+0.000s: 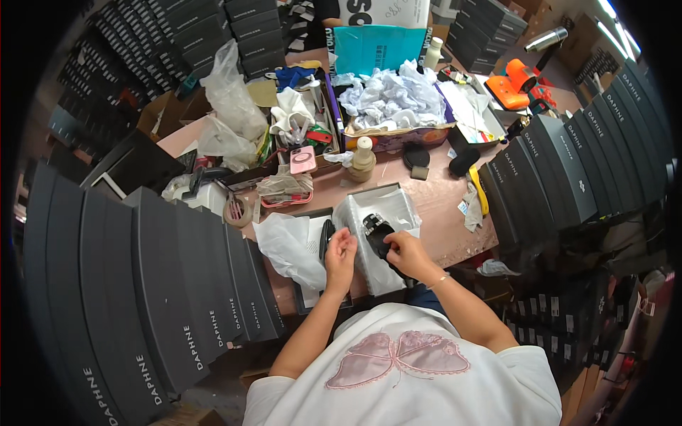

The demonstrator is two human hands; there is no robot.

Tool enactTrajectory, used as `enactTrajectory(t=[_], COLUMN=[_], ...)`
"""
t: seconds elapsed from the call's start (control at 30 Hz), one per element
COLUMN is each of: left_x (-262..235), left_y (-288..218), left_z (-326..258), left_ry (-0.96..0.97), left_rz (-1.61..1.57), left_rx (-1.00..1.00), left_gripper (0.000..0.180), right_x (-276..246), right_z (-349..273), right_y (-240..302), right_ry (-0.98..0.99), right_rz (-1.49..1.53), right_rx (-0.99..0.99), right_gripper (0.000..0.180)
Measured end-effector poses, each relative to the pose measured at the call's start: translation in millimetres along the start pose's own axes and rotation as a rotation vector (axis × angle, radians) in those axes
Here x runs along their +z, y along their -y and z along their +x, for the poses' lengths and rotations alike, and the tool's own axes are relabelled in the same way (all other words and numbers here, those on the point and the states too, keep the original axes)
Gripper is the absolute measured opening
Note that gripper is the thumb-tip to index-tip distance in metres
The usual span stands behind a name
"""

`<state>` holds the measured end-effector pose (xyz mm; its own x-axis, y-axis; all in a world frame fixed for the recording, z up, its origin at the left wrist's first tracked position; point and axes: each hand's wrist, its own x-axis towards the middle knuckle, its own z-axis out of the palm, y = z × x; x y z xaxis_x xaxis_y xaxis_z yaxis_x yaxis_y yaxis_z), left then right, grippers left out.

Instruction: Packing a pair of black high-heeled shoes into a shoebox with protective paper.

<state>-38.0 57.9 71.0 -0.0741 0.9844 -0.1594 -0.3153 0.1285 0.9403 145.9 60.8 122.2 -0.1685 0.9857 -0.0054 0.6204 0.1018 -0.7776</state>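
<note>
A black shoe (379,236) with a sparkling silver ornament is above the open grey shoe box (364,192). My right hand (406,254) is closed on its near side, the fingertips pinched together. White tissue paper (392,206) lines that box. My left hand (342,255) is raised just left of it, its fingers loosely bent and apart, with nothing visible in them. Beside those fingers stands a second black item (327,237), likely the other shoe, partly hidden. Crumpled white tissue (284,245) spreads over another grey box part (302,307) at the left.
Tall stacks of dark shoe boxes (167,277) crowd the left, and more boxes (543,167) line the right. Behind the work spot stand a pump bottle (361,160), a carton (394,142) heaped with crumpled white paper, a tape roll (236,211) and a pink phone (302,160).
</note>
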Motion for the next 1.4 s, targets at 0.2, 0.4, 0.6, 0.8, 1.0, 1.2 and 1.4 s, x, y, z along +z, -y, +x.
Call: enactTrajectory(t=[0.2,0.4,0.6,0.8,1.0,1.2,1.4], left_x=[5.6,-10.4,-1.6,-3.1,-14.7,-7.5,14.6], left_y=[-27.4,-39.3,-55.1,-41.1,-21.8,-55.0,-63.0], left_z=[-7.9,-4.7,-5.9,-13.8,-19.4,-16.1,-15.5], left_ry=[0.2,0.222,0.15,-0.037,-0.14,0.052,0.032], left_rz=[-0.736,-0.68,-0.66,-0.482,-0.528,-0.431,-0.481], left_rx=[-0.375,-0.587,-0.475,-0.434,-0.547,-0.539,-0.565], left_gripper=[0.054,0.032,0.035,0.045,0.053,0.044,0.053], right_x=[-44.8,-44.8,-8.2,41.3,46.0,44.1,39.6], right_z=[-42.8,-54.0,-41.3,-8.3,5.0,-12.9,-10.3], right_y=[65.0,80.7,76.8,60.1,74.3,60.5,67.0], right_ry=[0.281,0.203,0.379,0.554,0.641,0.5,0.498], right_rz=[0.608,-0.05,-0.007,0.033,0.168,0.045,-0.05], right_rx=[0.184,-0.291,-0.477,-0.27,0.033,-0.213,-0.122], right_gripper=[0.027,0.026,0.05,0.057,0.092,0.083,0.08])
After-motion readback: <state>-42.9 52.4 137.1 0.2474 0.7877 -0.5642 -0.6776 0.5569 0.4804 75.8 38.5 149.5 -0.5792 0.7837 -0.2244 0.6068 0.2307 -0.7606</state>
